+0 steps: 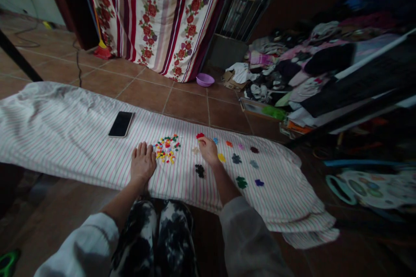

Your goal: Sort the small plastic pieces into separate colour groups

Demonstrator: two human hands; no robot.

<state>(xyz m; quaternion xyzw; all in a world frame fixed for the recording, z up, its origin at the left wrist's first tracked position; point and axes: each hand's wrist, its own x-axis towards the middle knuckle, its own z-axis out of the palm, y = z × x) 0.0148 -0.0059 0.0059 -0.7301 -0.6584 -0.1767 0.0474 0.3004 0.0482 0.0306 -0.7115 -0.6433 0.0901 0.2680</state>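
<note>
On a striped cloth (81,138) lies a mixed pile of small coloured pieces (167,149). My left hand (143,162) rests flat on the cloth at the pile's left edge, fingers stretched out. My right hand (208,149) is closed in a pinch beside a small red group (200,135); whatever its fingertips hold is too small to make out. Around it are single-colour groups: black (199,171), yellow (221,157), orange (229,143), dark grey-blue (236,158), green (241,182), purple (259,182), brown (254,149) and several others.
A phone (121,124) lies on the cloth left of the pile. Beyond the cloth are a floral curtain (152,17), a purple basin (205,80) and heaped clothes (292,60). A dark bar (341,114) slants at the right.
</note>
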